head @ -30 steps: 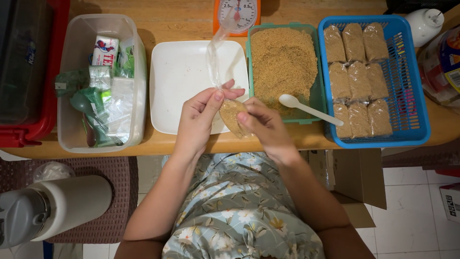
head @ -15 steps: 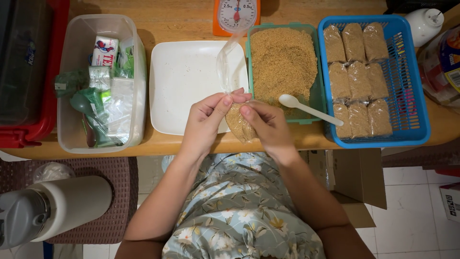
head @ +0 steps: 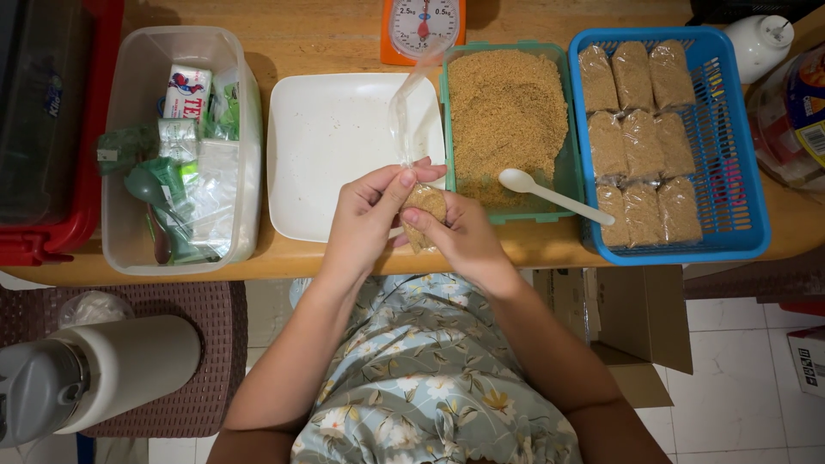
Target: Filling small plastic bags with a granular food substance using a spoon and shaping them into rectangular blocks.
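Nine filled packets (head: 640, 142) already lie in the blue basket (head: 730, 172); a tenth small clear bag (head: 421, 202) of brown granules is pinched between the left hand (head: 371, 215) and right hand (head: 460, 236), unsealed, while the green tray (head: 507, 120) holds plenty more.

both hands (head: 412, 228) around a filled bag (head: 424, 206)

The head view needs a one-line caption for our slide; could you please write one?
Left hand and right hand pinch a clear bag of brown granules above a white tray.
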